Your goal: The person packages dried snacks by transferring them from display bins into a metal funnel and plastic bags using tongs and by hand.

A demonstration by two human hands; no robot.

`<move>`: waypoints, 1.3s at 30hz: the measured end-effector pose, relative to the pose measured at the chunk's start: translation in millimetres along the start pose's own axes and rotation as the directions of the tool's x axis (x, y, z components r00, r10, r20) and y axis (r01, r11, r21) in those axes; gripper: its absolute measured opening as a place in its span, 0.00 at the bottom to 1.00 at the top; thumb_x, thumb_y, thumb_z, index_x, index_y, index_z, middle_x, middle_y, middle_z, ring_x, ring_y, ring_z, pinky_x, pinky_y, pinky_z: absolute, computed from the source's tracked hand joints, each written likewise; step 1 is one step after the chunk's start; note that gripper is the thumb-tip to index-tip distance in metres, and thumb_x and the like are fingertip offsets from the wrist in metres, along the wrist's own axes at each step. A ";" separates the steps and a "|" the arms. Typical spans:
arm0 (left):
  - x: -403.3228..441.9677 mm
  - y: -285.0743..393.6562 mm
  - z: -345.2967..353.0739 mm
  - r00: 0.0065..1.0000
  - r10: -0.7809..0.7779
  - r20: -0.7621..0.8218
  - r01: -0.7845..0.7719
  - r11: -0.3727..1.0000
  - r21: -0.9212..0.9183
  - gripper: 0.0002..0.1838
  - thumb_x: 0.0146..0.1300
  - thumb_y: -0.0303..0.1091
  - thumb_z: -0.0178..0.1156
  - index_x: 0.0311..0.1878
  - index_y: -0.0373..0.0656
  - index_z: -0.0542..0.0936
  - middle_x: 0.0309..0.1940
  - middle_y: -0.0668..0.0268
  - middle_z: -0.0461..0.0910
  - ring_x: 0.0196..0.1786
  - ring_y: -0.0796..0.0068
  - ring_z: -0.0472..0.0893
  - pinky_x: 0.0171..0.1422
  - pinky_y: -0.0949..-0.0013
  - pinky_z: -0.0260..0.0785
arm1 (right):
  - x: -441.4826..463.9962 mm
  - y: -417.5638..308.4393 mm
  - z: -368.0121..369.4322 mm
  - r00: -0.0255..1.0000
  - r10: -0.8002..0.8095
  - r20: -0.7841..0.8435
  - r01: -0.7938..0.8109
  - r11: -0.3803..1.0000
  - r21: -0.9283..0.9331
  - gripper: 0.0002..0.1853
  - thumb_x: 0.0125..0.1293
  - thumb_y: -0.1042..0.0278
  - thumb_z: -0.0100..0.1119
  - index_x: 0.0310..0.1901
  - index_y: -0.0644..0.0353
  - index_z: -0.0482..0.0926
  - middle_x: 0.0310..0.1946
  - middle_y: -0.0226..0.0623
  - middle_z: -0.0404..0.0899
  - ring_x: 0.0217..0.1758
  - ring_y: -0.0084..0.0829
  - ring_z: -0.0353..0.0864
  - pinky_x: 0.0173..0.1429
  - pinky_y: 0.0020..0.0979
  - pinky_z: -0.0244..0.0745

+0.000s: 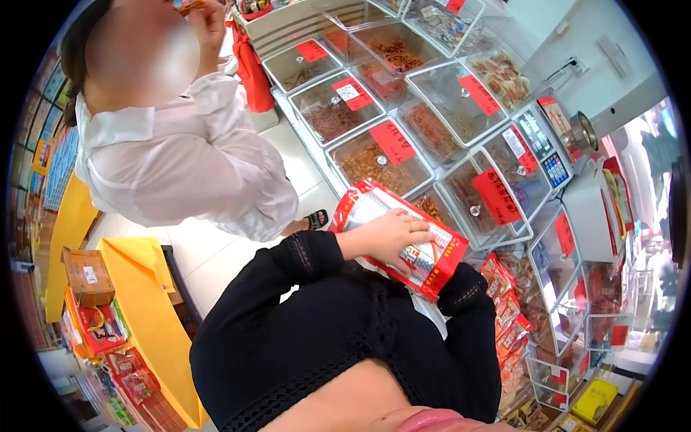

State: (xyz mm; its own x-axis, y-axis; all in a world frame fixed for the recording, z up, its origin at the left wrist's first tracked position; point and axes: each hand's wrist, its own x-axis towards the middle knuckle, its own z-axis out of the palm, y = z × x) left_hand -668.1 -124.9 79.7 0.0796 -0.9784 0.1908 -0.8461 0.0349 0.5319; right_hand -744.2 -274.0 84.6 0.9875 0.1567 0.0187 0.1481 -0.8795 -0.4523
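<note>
A red and white printed packet is held close in front of my body, above the clear food bins. Spread across its face lies my left hand, with a ring on one finger, pressing on the packet. The sleeve of my right arm reaches up to the packet's lower right corner; my right hand itself is hidden behind the packet. Just beyond the packet is a lidded bin of brownish dried food with a red label.
Another person in a white shirt stands at the left, one hand raised near the face. Lidded bins with red tags fill the counter. A scale stands at the right. Yellow-covered shelving holds boxes at the lower left.
</note>
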 end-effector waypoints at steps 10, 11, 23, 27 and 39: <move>27.8 -7.3 -13.4 0.977 -0.003 -0.214 -0.012 0.998 -0.065 0.44 0.32 0.59 0.71 0.55 0.47 0.71 0.49 0.61 0.76 0.52 0.62 0.75 0.63 0.51 0.58 | 20.6 17.3 -12.8 0.936 0.094 0.340 -0.049 0.989 -0.139 0.24 0.57 0.53 0.54 0.52 0.58 0.72 0.41 0.44 0.77 0.44 0.39 0.77 0.51 0.32 0.71; 28.6 -13.6 -18.0 0.980 -0.060 -0.191 0.036 0.991 -0.129 0.42 0.31 0.56 0.72 0.53 0.46 0.73 0.44 0.62 0.78 0.48 0.62 0.77 0.58 0.56 0.64 | 28.0 19.4 -21.9 0.900 0.116 0.419 -0.037 0.981 -0.192 0.24 0.57 0.52 0.55 0.52 0.58 0.71 0.41 0.44 0.77 0.44 0.39 0.77 0.52 0.32 0.71; -39.7 -191.3 -56.3 0.366 -0.740 -0.564 0.136 0.642 -0.754 0.19 0.53 0.26 0.61 0.49 0.36 0.73 0.39 0.66 0.77 0.40 0.79 0.75 0.45 0.73 0.68 | 230.5 117.0 -359.4 0.771 0.038 -0.636 -0.209 0.958 -0.197 0.13 0.61 0.63 0.52 0.45 0.58 0.78 0.32 0.38 0.80 0.31 0.32 0.77 0.38 0.30 0.71; -25.2 -199.7 -55.7 0.497 -0.805 -0.324 -0.126 0.302 -0.945 0.19 0.60 0.26 0.53 0.54 0.37 0.66 0.43 0.64 0.74 0.39 0.77 0.75 0.43 0.75 0.69 | 222.4 196.3 -325.1 0.729 -0.183 -0.660 -0.242 0.832 -0.499 0.14 0.63 0.60 0.47 0.40 0.60 0.77 0.32 0.44 0.78 0.35 0.38 0.78 0.39 0.34 0.72; 17.2 -183.2 -19.8 0.606 -0.783 -0.138 0.058 0.216 -0.975 0.20 0.56 0.24 0.55 0.53 0.35 0.67 0.44 0.60 0.74 0.44 0.71 0.77 0.48 0.70 0.71 | 3.8 378.1 -275.5 0.252 0.572 -0.781 -0.878 0.475 0.065 0.30 0.55 0.64 0.60 0.61 0.52 0.62 0.47 0.47 0.75 0.48 0.41 0.76 0.52 0.35 0.69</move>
State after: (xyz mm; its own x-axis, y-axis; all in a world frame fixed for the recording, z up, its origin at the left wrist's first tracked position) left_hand -501.2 -144.2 1.9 0.7835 -0.5925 -0.1875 0.3356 0.1495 0.9301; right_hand -669.4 -729.8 159.3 0.3758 -0.8144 0.4422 -0.7999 -0.5260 -0.2888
